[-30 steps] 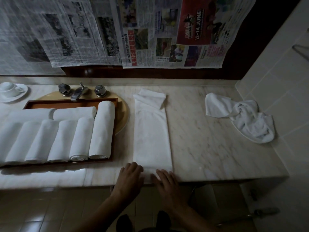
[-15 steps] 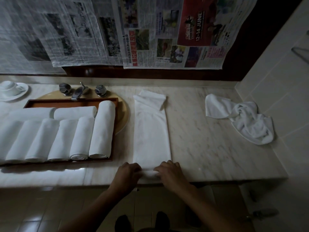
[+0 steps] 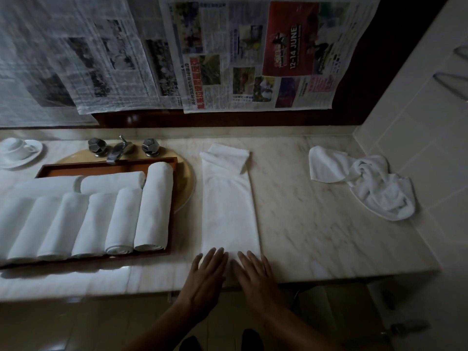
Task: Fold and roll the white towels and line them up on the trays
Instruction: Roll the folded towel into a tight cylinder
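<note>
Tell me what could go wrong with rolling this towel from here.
The folded towel has its near end by the counter edge, under the left hand and right hand; it might slide off. Its far end lies folded askew, so the roll may come out uneven.

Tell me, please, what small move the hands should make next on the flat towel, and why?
Probably start rolling the towel from its near end. The left hand and right hand lie flat, side by side, on that end; the towel lies as a long folded strip, unrolled, while the tray beside it holds rolled towels.
</note>
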`<state>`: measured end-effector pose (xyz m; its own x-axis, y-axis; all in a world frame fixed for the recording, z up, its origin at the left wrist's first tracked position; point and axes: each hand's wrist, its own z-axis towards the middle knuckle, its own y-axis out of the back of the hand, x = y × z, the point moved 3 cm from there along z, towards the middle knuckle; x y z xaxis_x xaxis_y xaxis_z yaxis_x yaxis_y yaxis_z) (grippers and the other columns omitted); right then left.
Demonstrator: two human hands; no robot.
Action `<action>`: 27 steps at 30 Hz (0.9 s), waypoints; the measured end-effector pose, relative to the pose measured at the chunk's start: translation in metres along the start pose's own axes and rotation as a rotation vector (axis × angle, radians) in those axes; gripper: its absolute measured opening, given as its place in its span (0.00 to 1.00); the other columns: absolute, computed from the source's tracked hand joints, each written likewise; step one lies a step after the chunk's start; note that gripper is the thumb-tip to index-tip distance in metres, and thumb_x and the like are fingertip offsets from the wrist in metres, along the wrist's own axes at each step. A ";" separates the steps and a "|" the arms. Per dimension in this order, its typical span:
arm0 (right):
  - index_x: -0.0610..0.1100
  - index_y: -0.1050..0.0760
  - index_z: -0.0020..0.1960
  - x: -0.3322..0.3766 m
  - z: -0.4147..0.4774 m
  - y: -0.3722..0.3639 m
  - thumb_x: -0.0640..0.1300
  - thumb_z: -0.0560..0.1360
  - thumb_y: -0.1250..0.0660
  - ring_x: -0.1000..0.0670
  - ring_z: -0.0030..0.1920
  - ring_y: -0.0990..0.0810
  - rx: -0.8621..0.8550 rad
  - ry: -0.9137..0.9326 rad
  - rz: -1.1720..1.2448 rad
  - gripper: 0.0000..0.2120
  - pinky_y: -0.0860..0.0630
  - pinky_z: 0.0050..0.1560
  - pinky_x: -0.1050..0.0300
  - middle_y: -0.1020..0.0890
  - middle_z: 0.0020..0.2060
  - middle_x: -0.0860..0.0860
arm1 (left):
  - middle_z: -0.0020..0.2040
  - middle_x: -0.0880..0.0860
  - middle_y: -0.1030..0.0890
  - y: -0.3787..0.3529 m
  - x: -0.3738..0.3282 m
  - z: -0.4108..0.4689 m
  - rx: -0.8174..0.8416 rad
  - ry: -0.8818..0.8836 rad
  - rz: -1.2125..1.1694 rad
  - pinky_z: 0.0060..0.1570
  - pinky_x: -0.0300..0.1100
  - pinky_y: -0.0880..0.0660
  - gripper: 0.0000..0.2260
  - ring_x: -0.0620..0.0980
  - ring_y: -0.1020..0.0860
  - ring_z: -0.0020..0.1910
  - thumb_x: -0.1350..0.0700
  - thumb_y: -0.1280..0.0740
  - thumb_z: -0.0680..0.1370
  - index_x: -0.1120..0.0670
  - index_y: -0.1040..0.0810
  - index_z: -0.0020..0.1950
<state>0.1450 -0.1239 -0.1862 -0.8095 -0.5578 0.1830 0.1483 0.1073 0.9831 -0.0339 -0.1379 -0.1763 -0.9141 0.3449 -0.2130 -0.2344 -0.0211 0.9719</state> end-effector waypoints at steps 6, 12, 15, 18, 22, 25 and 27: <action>0.48 0.20 0.66 -0.015 0.016 0.014 0.42 0.71 0.40 0.47 0.57 0.18 0.025 0.078 0.017 0.25 0.23 0.62 0.50 0.17 0.60 0.50 | 0.71 0.55 0.27 -0.007 0.021 -0.008 0.157 -0.019 -0.093 0.65 0.50 0.29 0.45 0.57 0.24 0.67 0.56 0.24 0.64 0.56 0.36 0.79; 0.50 0.24 0.63 -0.026 0.003 0.021 0.44 0.74 0.34 0.50 0.55 0.22 0.048 0.082 0.163 0.17 0.20 0.51 0.54 0.21 0.57 0.54 | 0.61 0.46 0.22 0.012 0.029 -0.028 0.109 -0.066 -0.044 0.51 0.39 0.23 0.27 0.46 0.22 0.53 0.53 0.36 0.70 0.52 0.26 0.70; 0.51 0.25 0.67 -0.027 0.000 0.022 0.45 0.79 0.44 0.50 0.59 0.27 0.118 0.046 0.193 0.19 0.24 0.56 0.54 0.25 0.60 0.53 | 0.59 0.44 0.22 0.014 0.023 -0.031 0.121 -0.013 -0.104 0.47 0.39 0.26 0.19 0.45 0.24 0.49 0.52 0.43 0.77 0.49 0.27 0.68; 0.53 0.22 0.65 -0.028 0.004 0.028 0.41 0.76 0.44 0.48 0.59 0.25 0.103 0.026 0.198 0.22 0.25 0.56 0.52 0.23 0.58 0.54 | 0.56 0.42 0.24 0.010 0.032 -0.026 0.168 0.117 -0.314 0.48 0.42 0.27 0.11 0.44 0.26 0.50 0.53 0.39 0.81 0.46 0.25 0.62; 0.56 0.24 0.64 -0.026 0.013 0.037 0.50 0.81 0.41 0.50 0.61 0.26 0.119 -0.172 0.258 0.14 0.30 0.62 0.47 0.20 0.59 0.58 | 0.52 0.44 0.22 0.026 0.032 -0.007 0.204 0.380 -0.504 0.43 0.31 0.29 0.06 0.40 0.23 0.47 0.51 0.35 0.83 0.48 0.19 0.57; 0.55 0.21 0.62 -0.014 0.010 0.043 0.48 0.77 0.39 0.50 0.57 0.23 -0.064 -0.190 0.228 0.16 0.26 0.57 0.48 0.19 0.56 0.57 | 0.45 0.43 0.19 0.033 0.037 0.009 0.263 0.501 -0.548 0.37 0.27 0.32 0.02 0.37 0.22 0.42 0.51 0.31 0.81 0.45 0.18 0.50; 0.52 0.18 0.61 0.002 0.000 0.040 0.43 0.75 0.39 0.48 0.55 0.21 -0.192 -0.079 0.157 0.18 0.25 0.56 0.49 0.18 0.55 0.53 | 0.42 0.44 0.19 0.034 0.043 0.016 0.329 0.583 -0.583 0.37 0.31 0.30 0.03 0.39 0.21 0.41 0.50 0.28 0.79 0.45 0.20 0.45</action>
<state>0.1492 -0.1209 -0.1470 -0.8087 -0.4801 0.3399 0.3748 0.0247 0.9268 -0.0757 -0.1083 -0.1508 -0.7234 -0.3183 -0.6126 -0.6902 0.3106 0.6536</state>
